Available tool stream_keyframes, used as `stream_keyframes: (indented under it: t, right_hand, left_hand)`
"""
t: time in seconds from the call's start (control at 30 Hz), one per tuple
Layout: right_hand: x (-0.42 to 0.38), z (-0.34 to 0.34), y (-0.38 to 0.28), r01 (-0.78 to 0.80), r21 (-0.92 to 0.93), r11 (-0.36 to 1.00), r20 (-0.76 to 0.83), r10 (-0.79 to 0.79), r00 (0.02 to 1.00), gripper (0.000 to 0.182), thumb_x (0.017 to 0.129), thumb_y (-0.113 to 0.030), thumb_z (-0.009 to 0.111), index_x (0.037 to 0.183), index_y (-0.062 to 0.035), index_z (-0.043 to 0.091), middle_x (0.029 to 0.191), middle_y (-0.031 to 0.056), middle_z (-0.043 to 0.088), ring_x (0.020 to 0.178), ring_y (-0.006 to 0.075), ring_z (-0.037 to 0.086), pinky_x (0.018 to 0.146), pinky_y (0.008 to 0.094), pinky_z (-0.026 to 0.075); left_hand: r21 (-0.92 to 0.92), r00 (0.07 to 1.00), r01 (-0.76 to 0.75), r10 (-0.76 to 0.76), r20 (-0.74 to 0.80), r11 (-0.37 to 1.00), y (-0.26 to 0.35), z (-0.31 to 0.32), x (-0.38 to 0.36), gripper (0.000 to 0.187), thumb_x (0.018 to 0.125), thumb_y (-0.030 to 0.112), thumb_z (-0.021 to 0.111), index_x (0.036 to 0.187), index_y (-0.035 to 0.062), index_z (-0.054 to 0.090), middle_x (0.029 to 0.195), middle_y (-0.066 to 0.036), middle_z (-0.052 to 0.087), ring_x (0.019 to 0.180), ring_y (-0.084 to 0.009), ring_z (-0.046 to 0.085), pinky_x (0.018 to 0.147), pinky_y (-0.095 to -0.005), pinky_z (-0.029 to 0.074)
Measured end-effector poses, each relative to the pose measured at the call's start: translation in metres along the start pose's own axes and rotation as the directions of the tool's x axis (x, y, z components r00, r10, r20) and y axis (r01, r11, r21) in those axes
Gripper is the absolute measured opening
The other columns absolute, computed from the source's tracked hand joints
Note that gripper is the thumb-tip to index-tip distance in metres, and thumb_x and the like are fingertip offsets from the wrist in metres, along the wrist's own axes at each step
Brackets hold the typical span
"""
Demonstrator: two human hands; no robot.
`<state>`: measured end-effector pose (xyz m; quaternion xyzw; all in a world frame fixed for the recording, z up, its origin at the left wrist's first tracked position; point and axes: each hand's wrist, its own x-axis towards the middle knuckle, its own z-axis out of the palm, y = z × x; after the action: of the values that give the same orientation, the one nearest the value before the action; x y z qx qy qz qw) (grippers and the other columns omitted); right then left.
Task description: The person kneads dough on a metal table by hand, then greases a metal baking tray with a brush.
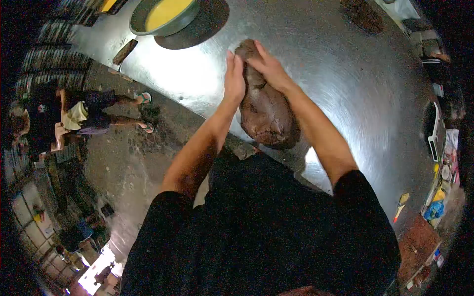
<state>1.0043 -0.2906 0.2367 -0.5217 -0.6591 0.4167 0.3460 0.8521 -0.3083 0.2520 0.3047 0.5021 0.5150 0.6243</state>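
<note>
A large lump of dark brown dough (266, 111) lies on the metal worktop in front of my body. It is broad and cracked at the near end and narrows at the far end. My left hand (235, 79) presses along the left side of the narrow part, its fingers pointing away from me. From the right, my right hand (271, 69) wraps over the same part, with some of its fingers blurred. The narrow end of the dough is held between both hands.
Toward the far left stands a grey bowl (138, 22) with yellow contents, near a small dark brown piece (125, 52). Another brown lump (362, 16) lies far right. A brush (402, 202) rests near the right edge. Someone in sandals (144, 98) is on the floor at left.
</note>
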Motion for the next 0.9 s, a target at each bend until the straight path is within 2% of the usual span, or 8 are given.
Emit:
stream_keyframes:
  t: [0.13,0.2,0.27,0.33,0.53,0.6,0.7,0.9]
  right_hand:
    - [0.021,0.008,0.003,0.033,-0.021,0.999,0.039,-0.033,0.999,0.08,0.093,-0.052,0.045,0.146,0.0025,0.023,0.153,0.0207,0.024,0.142,0.0286,0.024,0.115,0.0331,0.019]
    - [0.027,-0.009,-0.001,-0.021,0.01,1.0,0.214,0.019,0.977,0.081,0.092,-0.05,0.047,0.147,0.0023,0.02,0.154,0.0208,0.021,0.142,0.0294,0.023,0.115,0.0333,0.017]
    - [0.007,-0.02,-0.022,-0.049,0.112,0.992,0.257,0.019,0.966,0.081,0.092,-0.049,0.047,0.148,0.0015,0.018,0.154,0.0203,0.02,0.143,0.0297,0.02,0.116,0.0337,0.016]
    - [-0.006,0.009,0.03,-0.025,0.024,0.999,0.051,0.024,0.998,0.077,0.095,-0.047,0.045,0.15,-0.0021,0.016,0.157,0.013,0.015,0.144,0.0257,0.015,0.116,0.0324,0.012]
    - [-0.026,-0.015,0.005,-0.045,-0.191,0.981,0.164,0.078,0.983,0.07,0.098,-0.044,0.04,0.151,-0.0068,0.012,0.157,0.0158,0.013,0.145,0.0272,0.011,0.116,0.0379,0.014]
    - [-0.055,-0.002,0.013,-0.074,-0.679,0.731,-0.207,-0.094,0.974,0.071,0.097,-0.044,0.04,0.15,-0.004,0.016,0.156,0.0167,0.014,0.145,0.0304,0.013,0.115,0.0478,0.013]
    - [-0.085,0.004,-0.019,-0.221,-0.28,0.934,-0.046,0.217,0.975,0.068,0.096,-0.041,0.042,0.15,-0.0075,0.02,0.156,0.017,0.018,0.144,0.0341,0.015,0.113,0.0567,0.012]
    - [-0.108,0.038,-0.044,-0.005,-0.685,0.729,-0.131,-0.117,0.984,0.059,0.095,-0.035,0.042,0.147,-0.0106,0.029,0.153,0.0183,0.024,0.139,0.0421,0.023,0.11,0.0574,0.019]
  left_hand:
    - [0.212,0.998,-0.014,0.001,0.06,0.977,-0.009,-0.01,0.016,0.08,0.096,0.063,0.03,0.14,-0.004,0.037,0.135,-0.015,0.048,0.121,-0.0232,0.046,0.106,-0.0313,0.032]
    - [0.144,0.986,0.016,-0.039,0.161,0.989,-0.001,-0.016,0.013,0.074,0.101,0.05,0.025,0.145,-0.0091,0.016,0.155,-0.023,0.012,0.145,-0.0303,0.012,0.116,-0.0321,0.012]
    - [0.483,0.928,-0.182,0.312,-0.204,0.857,0.009,-0.008,-0.013,0.071,0.101,0.045,0.026,0.145,-0.0097,0.017,0.154,-0.025,0.014,0.144,-0.0329,0.014,0.117,-0.0348,0.012]
    - [0.63,0.88,-0.374,0.475,0.01,0.68,-0.054,-0.016,-0.027,0.068,0.102,0.04,0.028,0.145,-0.0101,0.015,0.153,-0.026,0.013,0.143,-0.037,0.014,0.117,-0.0387,0.01]
    - [0.707,0.935,-0.325,0.327,0.139,0.629,-0.037,-0.016,-0.044,0.065,0.101,0.031,0.033,0.146,-0.009,0.009,0.154,-0.027,0.007,0.143,-0.042,0.008,0.116,-0.0472,0.008]
    - [0.762,0.876,-0.404,0.453,0.163,0.506,-0.043,-0.016,-0.064,0.066,0.1,0.031,0.036,0.147,-0.0069,0.008,0.154,-0.027,0.007,0.143,-0.0421,0.007,0.115,-0.0517,0.009]
    - [0.733,0.851,-0.494,0.433,0.297,0.468,-0.044,-0.009,-0.083,0.066,0.099,0.029,0.037,0.148,-0.0039,0.007,0.155,-0.024,0.006,0.143,-0.0424,0.006,0.114,-0.0551,0.01]
    - [0.838,0.874,-0.449,0.349,0.339,0.31,-0.058,-0.023,-0.126,0.064,0.099,0.028,0.038,0.148,-0.0034,0.011,0.156,-0.021,0.007,0.143,-0.0423,0.008,0.113,-0.0554,0.01]
